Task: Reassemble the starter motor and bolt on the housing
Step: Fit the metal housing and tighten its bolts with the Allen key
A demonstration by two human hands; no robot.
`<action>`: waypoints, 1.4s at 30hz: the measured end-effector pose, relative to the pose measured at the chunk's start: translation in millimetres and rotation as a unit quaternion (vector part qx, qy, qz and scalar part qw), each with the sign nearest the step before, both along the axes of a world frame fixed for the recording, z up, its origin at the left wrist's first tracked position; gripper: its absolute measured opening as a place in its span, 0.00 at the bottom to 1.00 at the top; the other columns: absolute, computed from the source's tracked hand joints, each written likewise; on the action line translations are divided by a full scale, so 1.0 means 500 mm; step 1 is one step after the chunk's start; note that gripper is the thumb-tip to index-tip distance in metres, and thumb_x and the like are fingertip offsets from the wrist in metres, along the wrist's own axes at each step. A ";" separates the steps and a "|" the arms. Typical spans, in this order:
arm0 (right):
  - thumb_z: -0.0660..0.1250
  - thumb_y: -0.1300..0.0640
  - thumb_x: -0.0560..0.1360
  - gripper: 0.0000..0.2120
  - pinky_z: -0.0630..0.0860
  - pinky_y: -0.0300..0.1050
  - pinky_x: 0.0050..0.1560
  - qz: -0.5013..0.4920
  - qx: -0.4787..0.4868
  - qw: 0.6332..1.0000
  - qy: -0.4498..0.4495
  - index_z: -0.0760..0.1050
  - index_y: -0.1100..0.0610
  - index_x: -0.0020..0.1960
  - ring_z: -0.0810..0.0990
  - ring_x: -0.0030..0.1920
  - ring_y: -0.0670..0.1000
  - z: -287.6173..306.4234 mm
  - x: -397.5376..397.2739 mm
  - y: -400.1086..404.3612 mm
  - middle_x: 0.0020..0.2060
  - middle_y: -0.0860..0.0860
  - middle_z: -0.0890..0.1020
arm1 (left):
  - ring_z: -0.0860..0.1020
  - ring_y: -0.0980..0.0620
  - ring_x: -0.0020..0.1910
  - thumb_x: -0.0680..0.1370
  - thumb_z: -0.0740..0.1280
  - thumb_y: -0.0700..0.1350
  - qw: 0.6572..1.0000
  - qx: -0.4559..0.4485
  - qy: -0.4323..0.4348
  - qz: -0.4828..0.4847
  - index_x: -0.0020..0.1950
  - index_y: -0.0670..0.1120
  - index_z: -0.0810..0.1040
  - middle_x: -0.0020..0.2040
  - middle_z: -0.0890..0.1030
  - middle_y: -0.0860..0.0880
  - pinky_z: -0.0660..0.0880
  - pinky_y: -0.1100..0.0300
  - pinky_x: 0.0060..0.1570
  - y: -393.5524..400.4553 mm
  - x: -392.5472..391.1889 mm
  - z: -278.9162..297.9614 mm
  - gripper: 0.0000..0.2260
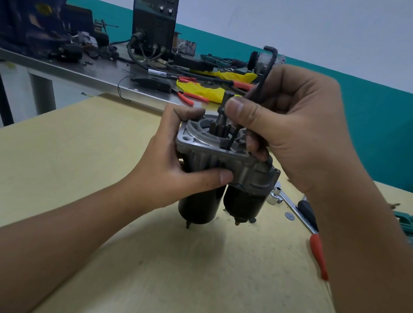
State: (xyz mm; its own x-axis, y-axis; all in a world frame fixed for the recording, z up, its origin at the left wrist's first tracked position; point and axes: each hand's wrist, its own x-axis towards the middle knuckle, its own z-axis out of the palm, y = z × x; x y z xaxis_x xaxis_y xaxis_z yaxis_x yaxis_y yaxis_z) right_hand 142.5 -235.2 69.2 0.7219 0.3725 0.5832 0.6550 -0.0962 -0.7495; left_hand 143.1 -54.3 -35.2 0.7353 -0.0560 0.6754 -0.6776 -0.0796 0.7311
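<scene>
Hex key (261,84) tip hidden in housing (229,156) — right hand (291,125) covers shank.

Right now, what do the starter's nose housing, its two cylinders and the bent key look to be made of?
Pale grey ribbed nose housing: looks like cast aluminium, matte. Two black cylinders: probably painted steel, faint sheen. Dark L-shaped hex key: likely blackened steel, dull.

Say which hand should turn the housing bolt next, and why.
Right. The right hand already holds the hex key, whose tip is down in the housing; the left hand grips and steadies the starter motor.
</scene>
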 end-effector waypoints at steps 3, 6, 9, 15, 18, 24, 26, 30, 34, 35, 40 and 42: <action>0.78 0.57 0.72 0.11 0.75 0.43 0.22 -0.018 -0.013 1.000 -0.011 0.76 0.59 0.43 0.81 0.24 0.53 -0.001 -0.004 0.004 0.32 0.58 0.84 | 0.80 0.49 0.63 0.66 0.81 0.48 1.000 0.003 0.000 0.001 0.67 0.52 0.64 0.59 0.79 0.59 0.79 0.57 0.59 -0.002 0.001 -0.001 0.36; 0.77 0.58 0.74 0.09 0.74 0.41 0.22 -0.030 -0.030 0.999 -0.018 0.77 0.58 0.43 0.80 0.23 0.52 0.002 -0.006 0.003 0.31 0.56 0.84 | 0.81 0.52 0.62 0.67 0.81 0.47 1.000 0.008 -0.003 0.006 0.66 0.54 0.64 0.59 0.80 0.61 0.79 0.60 0.57 -0.004 0.001 0.000 0.35; 0.78 0.58 0.73 0.10 0.71 0.38 0.21 -0.037 -0.041 0.998 -0.027 0.77 0.58 0.42 0.76 0.21 0.47 0.007 -0.008 0.000 0.31 0.57 0.84 | 0.81 0.52 0.62 0.66 0.81 0.48 1.000 0.005 -0.002 0.004 0.66 0.54 0.65 0.59 0.80 0.61 0.79 0.61 0.57 -0.005 0.001 0.001 0.35; 0.78 0.57 0.71 0.10 0.74 0.40 0.23 -0.018 -0.039 0.999 0.003 0.77 0.57 0.43 0.82 0.25 0.50 0.004 -0.007 0.001 0.30 0.53 0.84 | 0.81 0.52 0.62 0.66 0.81 0.48 1.000 0.004 -0.002 0.003 0.67 0.51 0.64 0.59 0.80 0.60 0.78 0.61 0.57 -0.008 0.000 -0.001 0.35; 0.75 0.61 0.72 0.07 0.78 0.43 0.27 0.047 -0.030 0.995 0.079 0.79 0.59 0.47 0.86 0.32 0.54 0.007 -0.001 -0.008 0.36 0.57 0.87 | 0.80 0.54 0.63 0.66 0.80 0.48 1.000 0.001 -0.006 0.010 0.68 0.49 0.64 0.59 0.79 0.60 0.77 0.63 0.58 -0.005 0.001 -0.004 0.37; 0.73 0.65 0.75 0.05 0.75 0.40 0.25 0.068 -0.048 0.991 0.106 0.82 0.59 0.50 0.82 0.30 0.50 0.011 0.006 -0.020 0.38 0.57 0.87 | 0.80 0.53 0.62 0.66 0.81 0.49 1.000 0.000 -0.012 0.013 0.67 0.53 0.64 0.60 0.79 0.58 0.77 0.62 0.57 -0.006 0.002 -0.004 0.36; 0.77 0.59 0.70 0.07 0.72 0.38 0.22 0.034 -0.047 0.995 0.083 0.81 0.57 0.45 0.79 0.25 0.48 0.006 0.004 -0.012 0.33 0.54 0.85 | 0.80 0.51 0.62 0.66 0.81 0.49 1.000 0.001 -0.016 0.010 0.68 0.48 0.64 0.60 0.79 0.59 0.78 0.60 0.58 -0.007 0.004 -0.003 0.37; 0.79 0.54 0.63 0.13 0.70 0.38 0.22 0.027 -0.022 0.996 0.088 0.76 0.55 0.41 0.77 0.24 0.48 0.003 0.002 -0.005 0.29 0.51 0.83 | 0.80 0.51 0.62 0.66 0.81 0.48 1.000 -0.002 -0.013 0.004 0.69 0.44 0.63 0.59 0.79 0.60 0.78 0.59 0.58 -0.004 0.004 -0.004 0.38; 0.76 0.62 0.72 0.09 0.71 0.38 0.24 0.056 -0.026 0.993 0.097 0.80 0.56 0.51 0.79 0.26 0.49 0.004 0.004 -0.008 0.35 0.54 0.85 | 0.80 0.52 0.62 0.66 0.80 0.48 1.000 -0.001 -0.009 0.005 0.68 0.47 0.63 0.59 0.79 0.61 0.78 0.60 0.58 -0.002 0.003 -0.003 0.37; 0.75 0.62 0.74 0.08 0.72 0.39 0.24 0.069 -0.031 0.992 0.103 0.80 0.56 0.53 0.80 0.27 0.49 0.006 0.005 -0.011 0.37 0.55 0.86 | 0.80 0.52 0.62 0.66 0.80 0.48 1.000 -0.001 -0.007 0.007 0.67 0.48 0.64 0.59 0.79 0.61 0.78 0.60 0.58 -0.002 0.002 -0.003 0.37; 0.74 0.56 0.72 0.07 0.74 0.40 0.24 0.063 -0.042 0.992 0.098 0.81 0.58 0.46 0.81 0.27 0.50 0.009 0.006 -0.020 0.37 0.56 0.87 | 0.80 0.51 0.62 0.65 0.81 0.50 1.000 0.002 -0.004 0.016 0.67 0.51 0.64 0.59 0.79 0.59 0.78 0.59 0.58 -0.005 -0.001 0.000 0.37; 0.77 0.52 0.66 0.13 0.72 0.37 0.22 0.020 -0.038 0.997 0.068 0.81 0.59 0.43 0.78 0.23 0.48 0.002 0.005 -0.010 0.34 0.55 0.86 | 0.80 0.51 0.62 0.64 0.81 0.50 1.000 0.008 -0.002 0.015 0.67 0.50 0.64 0.59 0.79 0.61 0.79 0.57 0.59 -0.007 0.000 0.001 0.38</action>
